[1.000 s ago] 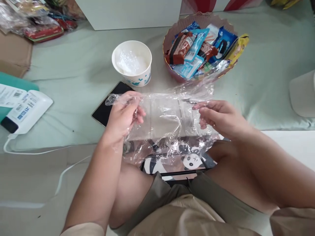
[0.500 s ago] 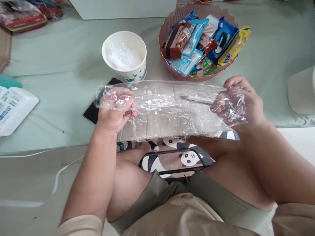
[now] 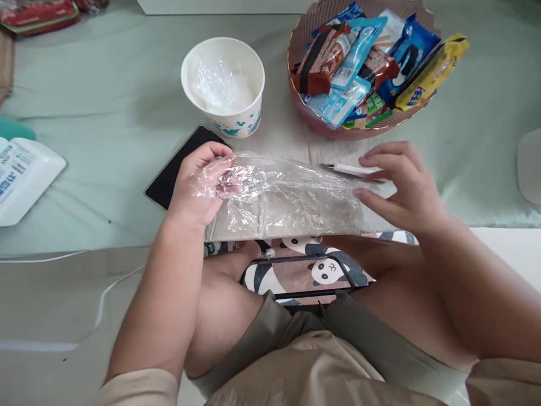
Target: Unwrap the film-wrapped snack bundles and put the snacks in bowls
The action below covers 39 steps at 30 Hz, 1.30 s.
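A crinkled sheet of clear plastic film stretches over the front edge of the table. My left hand is closed on its left end, and the film partly covers those fingers. My right hand is open beyond the film's right end, thumb and fingers apart. Close to its fingertips lies a slim white tool with a dark tip, perhaps a craft knife; its far end is hidden by the hand.
Behind the film stand a paper cup with crumpled clear plastic inside and a pink bowl of wrapped snacks. A dark phone-like slab lies by my left hand. A white pack is at far left, a white container at far right.
My right hand has let go of the film's right end and opened. That end has dropped and drawn in to the left. My left hand still grips the other end.
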{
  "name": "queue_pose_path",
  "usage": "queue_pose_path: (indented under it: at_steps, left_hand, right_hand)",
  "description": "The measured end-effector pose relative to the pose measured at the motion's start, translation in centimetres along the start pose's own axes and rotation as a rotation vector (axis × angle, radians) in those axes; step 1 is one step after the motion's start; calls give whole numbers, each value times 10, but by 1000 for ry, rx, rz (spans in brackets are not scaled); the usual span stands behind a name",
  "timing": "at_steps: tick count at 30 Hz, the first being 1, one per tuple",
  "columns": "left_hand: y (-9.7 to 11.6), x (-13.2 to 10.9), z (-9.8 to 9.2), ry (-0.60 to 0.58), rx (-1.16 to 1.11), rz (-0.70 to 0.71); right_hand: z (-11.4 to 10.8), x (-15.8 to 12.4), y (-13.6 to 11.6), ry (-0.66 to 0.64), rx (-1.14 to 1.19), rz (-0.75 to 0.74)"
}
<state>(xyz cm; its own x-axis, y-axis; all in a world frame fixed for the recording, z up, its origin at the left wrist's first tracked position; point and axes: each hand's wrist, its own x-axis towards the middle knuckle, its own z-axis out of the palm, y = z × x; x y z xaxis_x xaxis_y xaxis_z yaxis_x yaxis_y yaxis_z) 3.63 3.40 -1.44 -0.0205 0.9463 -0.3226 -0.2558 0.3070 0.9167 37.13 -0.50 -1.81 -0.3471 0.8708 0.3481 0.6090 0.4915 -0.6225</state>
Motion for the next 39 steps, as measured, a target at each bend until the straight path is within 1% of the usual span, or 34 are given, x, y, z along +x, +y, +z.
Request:
queue_pose_path:
  at_steps: [2,4,6,8,9,10,11,13,14,16,18,21,24,25,27,29,30,31,32,33,35,37,38,39]
  left_hand:
    - [-1,0,2,-1,-4,-1]
    - [-3,-1,4,10,0,-2]
    - [-5,-1,6,37,2,9]
    - [-7,-2,8,35,12,1]
    - [-7,-2,9,26,16,-3]
    - [-8,-2,9,16,16,-3]
    - [-8,-2,10,6,14,0]
    - [-8,-2,12,8,8,28]
    - [-7,-1,12,20,10,43]
    - [-7,-1,12,43,27,57]
    - [-7,0,13,62,29,59]
    - [-7,1,14,62,4,59]
    - [-5,2,17,111,-43,23]
    - [-4,2,18,148,-71,-6]
    - [0,2,20,199,-114,-68]
    - [3,1,20,183,-122,-83]
    - [4,0,19,159,-112,-83]
    - [5,-1,18,133,-98,-84]
    - [6,-2,17,105,-86,-90]
    - [7,-3,16,80,-73,-97]
    - [8,-6,14,23,-52,-107]
    - [8,-9,13,-63,-59,-103]
    - [8,-11,12,-118,-68,-105]
    - [8,-12,12,-186,-80,-113]
  right_hand:
    - [0,0,1,-41,-70,-111]
    - [-5,1,-1,-43,-90,-162]
    - [-9,2,-9,48,-85,-197]
    - [-10,2,-21,145,-62,-275]
    - [-7,1,-27,141,-70,-305]
    - [-2,1,-33,92,-103,-319]
    - [4,0,-38,18,-161,-317]
    - [18,-2,-41,-131,-324,-256]
    - [24,-2,-41,-179,-399,-223]
    - [30,-1,-37,-189,-469,-208]
    - [27,1,-35,-154,-457,-225]
    - [11,4,-41,-94,-371,-279]
    - [-2,4,-52,-120,-308,-317]
    - [-3,4,-54,-147,-312,-314]
    - [-3,2,-54,-257,-343,-289]
    - [-3,0,-51,-399,-360,-256]
    - [-3,0,-49,-450,-352,-240]
    - [-5,0,-47,-463,-331,-231]
    - [-7,1,-45,-438,-298,-225]
    - [-9,2,-45,-383,-258,-216]
    - [-12,4,-45,-215,-166,-178]
    - [-12,6,-48,-59,-82,-107]
    - [-9,7,-49,-10,-48,-75]
    - [-6,9,-51,9,-15,-55]
